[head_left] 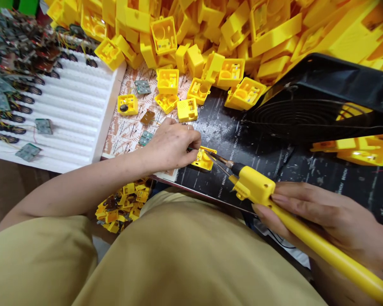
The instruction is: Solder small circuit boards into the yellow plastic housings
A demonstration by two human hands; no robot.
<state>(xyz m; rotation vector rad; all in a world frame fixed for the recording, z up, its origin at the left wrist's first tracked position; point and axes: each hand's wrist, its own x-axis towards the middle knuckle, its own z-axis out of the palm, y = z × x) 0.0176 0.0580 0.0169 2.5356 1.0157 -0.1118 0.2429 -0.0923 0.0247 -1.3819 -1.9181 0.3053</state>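
My left hand (174,143) rests on the black mat (261,157), fingers pinched on a small yellow plastic housing (204,158). My right hand (335,221) is wrapped round the long yellow handle of a soldering iron (274,199). The iron's metal tip (218,158) reaches into the housing beside my left fingertips. A ring shows on one left finger.
A big heap of yellow housings (226,34) fills the back. A white grooved tray (73,110) at left holds green circuit boards and wired parts. A black fan (309,110) stands at right. More yellow pieces lie in a pile (124,204) below the table edge, by my lap.
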